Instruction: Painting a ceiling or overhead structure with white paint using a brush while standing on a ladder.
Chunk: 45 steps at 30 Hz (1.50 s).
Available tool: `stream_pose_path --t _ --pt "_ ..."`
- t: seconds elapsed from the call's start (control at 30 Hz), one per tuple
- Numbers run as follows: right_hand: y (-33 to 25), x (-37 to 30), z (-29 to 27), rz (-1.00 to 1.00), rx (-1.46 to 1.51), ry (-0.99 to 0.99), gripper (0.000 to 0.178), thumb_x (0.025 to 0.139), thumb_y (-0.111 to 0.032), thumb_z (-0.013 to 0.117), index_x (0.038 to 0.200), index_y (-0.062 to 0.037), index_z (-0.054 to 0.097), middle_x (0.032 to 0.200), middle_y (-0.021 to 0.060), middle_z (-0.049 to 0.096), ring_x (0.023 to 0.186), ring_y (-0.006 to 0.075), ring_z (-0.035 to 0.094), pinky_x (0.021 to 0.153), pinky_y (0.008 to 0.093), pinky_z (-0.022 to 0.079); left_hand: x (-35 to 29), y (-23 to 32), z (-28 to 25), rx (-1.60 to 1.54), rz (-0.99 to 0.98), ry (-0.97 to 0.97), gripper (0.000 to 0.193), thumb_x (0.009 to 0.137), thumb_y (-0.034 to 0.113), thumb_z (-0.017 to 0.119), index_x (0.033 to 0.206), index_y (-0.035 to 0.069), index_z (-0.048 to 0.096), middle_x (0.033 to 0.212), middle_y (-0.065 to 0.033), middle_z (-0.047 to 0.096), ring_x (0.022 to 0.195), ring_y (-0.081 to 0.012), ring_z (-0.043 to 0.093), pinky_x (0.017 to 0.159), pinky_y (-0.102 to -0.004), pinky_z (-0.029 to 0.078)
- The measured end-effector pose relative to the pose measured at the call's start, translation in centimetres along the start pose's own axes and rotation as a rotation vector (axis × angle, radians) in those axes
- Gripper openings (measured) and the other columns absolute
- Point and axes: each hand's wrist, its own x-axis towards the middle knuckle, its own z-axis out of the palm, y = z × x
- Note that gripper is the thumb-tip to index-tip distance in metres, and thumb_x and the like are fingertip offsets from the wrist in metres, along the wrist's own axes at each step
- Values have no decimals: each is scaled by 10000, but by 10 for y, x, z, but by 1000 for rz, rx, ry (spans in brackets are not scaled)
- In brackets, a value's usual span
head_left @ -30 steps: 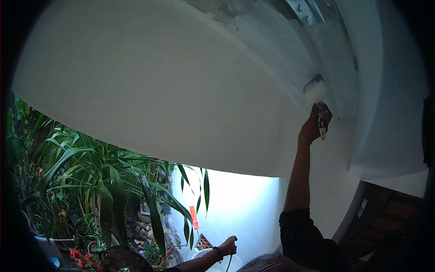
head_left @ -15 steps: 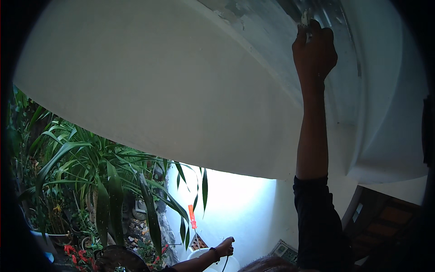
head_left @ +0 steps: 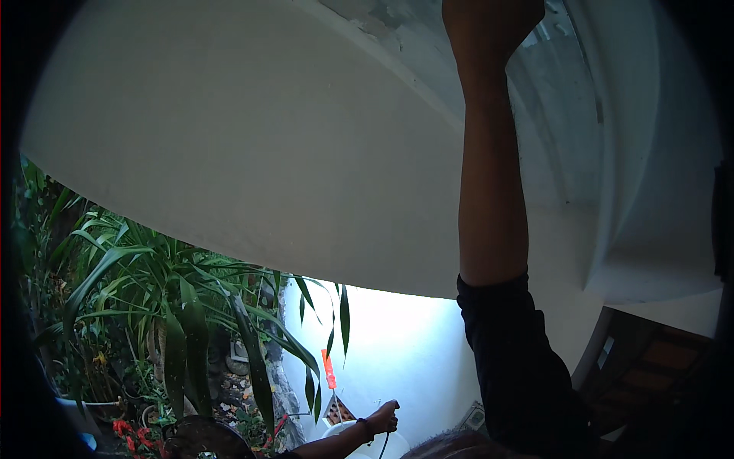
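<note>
My right arm rises in a dark sleeve pushed to the forearm, and my right hand (head_left: 491, 34) reaches the underside of a pale curved surface overhead. The hand is cut off by the upper edge of the view, so its fingertips are hidden. Half a second ago its fingers were pinched on a small whitish thing I cannot make out. Beside the hand, the overhead surface has a grey, rough, patchy strip (head_left: 390, 34). My left hand is out of view. Lower down, another person's hand (head_left: 382, 418) with a bracelet is closed round a thin dark handle or cord.
An orange-handled tool (head_left: 329, 369) stands by a white bucket (head_left: 340, 430) against a bright white wall (head_left: 397, 336). Long-leaved plants (head_left: 168, 283) fill the left side, with red flowers below. A brown panelled door or shutter (head_left: 657, 367) is at the lower right. Dark hair shows at the lower edge.
My right arm has shifted left and up, carrying the hand partly out of the view. The other person's hand stays nearly where it was.
</note>
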Motion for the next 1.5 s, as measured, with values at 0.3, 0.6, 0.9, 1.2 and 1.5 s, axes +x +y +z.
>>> stream_pose_path --t 0.3,0.6,0.9,1.2,1.5 --pt "66 -42 -94 834 357 78 228 821 -50 668 994 71 582 951 141 638 770 213 653 640 342 589 -4 -4 9 -2 4 47 297 807 284 486 667 182 245 527 42 196 426 -113 196 406 -278 179" --pt "118 -77 -195 995 96 133 259 844 -50 648 1064 61 567 1027 147 614 874 228 629 683 348 585 4 -4 -3 -3 -29 2 299 806 279 487 661 181 244 528 43 198 424 -115 204 406 -275 183" --pt "173 -117 -313 546 -733 -260 321 901 -202 607 1053 81 605 1096 185 628 860 259 659 648 376 545 -2 -6 1 -1 17 24 265 799 259 484 703 169 254 542 35 209 436 -110 215 410 -278 202" --pt "171 -125 -302 298 -829 -306 193 892 -197 638 960 -17 634 905 76 559 772 217 629 636 341 518 1 -1 -2 -4 -40 19 273 802 266 476 700 168 243 538 39 184 434 -113 186 410 -281 179" --pt "57 -93 -177 287 -362 -219 146 876 -110 645 950 8 603 946 77 580 790 158 631 676 265 559 0 1 -4 -1 45 44 297 768 272 511 676 162 251 549 26 220 450 -123 229 426 -276 200"
